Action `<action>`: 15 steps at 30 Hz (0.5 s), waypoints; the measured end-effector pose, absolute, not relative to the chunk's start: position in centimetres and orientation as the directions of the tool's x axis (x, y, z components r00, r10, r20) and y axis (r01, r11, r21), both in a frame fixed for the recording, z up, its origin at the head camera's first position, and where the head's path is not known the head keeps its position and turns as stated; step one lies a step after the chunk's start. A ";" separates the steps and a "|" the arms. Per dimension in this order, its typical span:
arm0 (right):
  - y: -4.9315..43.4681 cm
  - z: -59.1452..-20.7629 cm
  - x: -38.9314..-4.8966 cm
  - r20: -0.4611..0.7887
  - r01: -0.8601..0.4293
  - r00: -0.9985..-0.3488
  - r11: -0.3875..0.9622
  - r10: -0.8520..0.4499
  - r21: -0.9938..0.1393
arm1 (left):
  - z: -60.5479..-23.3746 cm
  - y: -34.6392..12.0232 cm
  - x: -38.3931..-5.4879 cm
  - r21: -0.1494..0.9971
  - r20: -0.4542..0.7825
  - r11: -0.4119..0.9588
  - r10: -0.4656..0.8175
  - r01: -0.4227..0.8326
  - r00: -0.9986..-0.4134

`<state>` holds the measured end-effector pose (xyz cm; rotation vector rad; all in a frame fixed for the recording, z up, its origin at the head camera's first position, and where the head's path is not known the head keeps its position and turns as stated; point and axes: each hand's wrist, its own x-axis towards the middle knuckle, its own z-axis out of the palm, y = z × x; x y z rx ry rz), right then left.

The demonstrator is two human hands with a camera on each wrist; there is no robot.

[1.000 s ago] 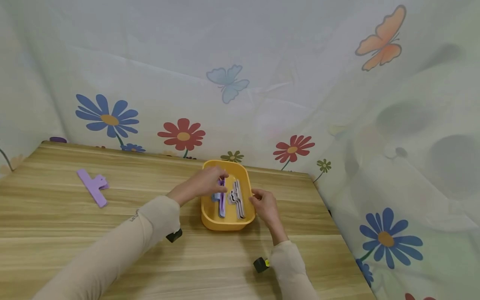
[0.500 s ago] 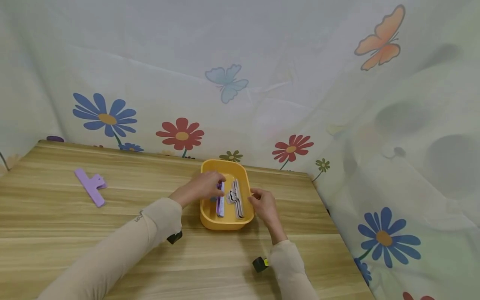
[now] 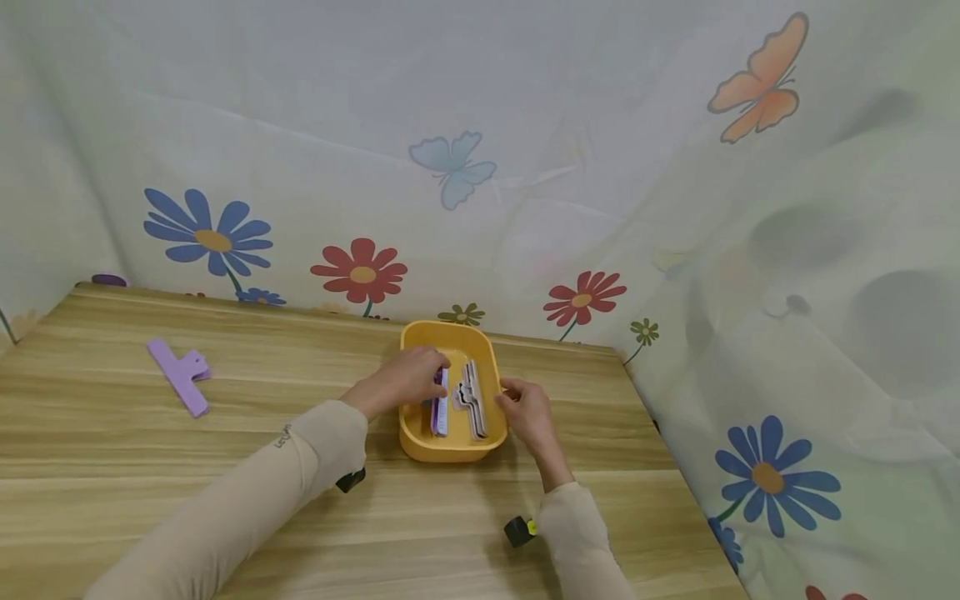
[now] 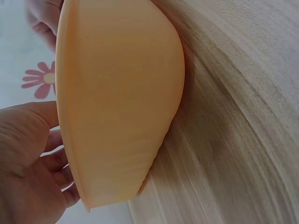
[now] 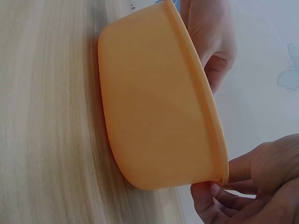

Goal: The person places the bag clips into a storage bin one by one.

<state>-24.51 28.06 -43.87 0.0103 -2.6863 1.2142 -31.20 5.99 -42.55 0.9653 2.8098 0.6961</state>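
Observation:
A yellow plastic basin (image 3: 448, 455) stands near the table's far edge in the head view. Over its left side reaches my left hand (image 3: 405, 377), thumb and fingers around the upper end of several purple and lavender bulldog clips (image 3: 441, 417). Part of these clips is hidden by the hand. To their right in the basin lie several whitish clips (image 3: 476, 404), side by side. At the right rim, my right hand (image 3: 529, 414) pinches the basin's edge; the right wrist view shows its thumb and fingers there. In the left wrist view, the basin wall hides the left fingertips.
One purple bulldog clip (image 3: 178, 377) lies on the left of the wooden table (image 3: 300, 350). A flower-printed cloth (image 3: 480, 233) hangs behind and to the right of the table. Something dark purple (image 3: 109, 280) shows at the far left corner.
My left hand has lowered a little into the basin. The left clips now sit closer together, and the blue one seen before is mostly hidden. The right hand stays at the rim.

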 end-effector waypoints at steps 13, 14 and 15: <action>27.8 -43.6 -24.4 0.178 -0.085 -0.981 0.639 0.082 -0.764 | -42.8 6.1 -31.3 0.439 0.064 0.694 0.610 0.571 -0.790; 27.8 -43.6 -24.4 0.174 -0.079 -0.981 0.638 0.087 -0.766 | -42.8 6.1 -31.3 0.442 0.063 0.693 0.610 0.570 -0.790; 27.8 -43.6 -24.4 0.174 -0.079 -0.981 0.641 0.086 -0.763 | -42.7 6.1 -31.3 0.442 0.065 0.691 0.611 0.572 -0.789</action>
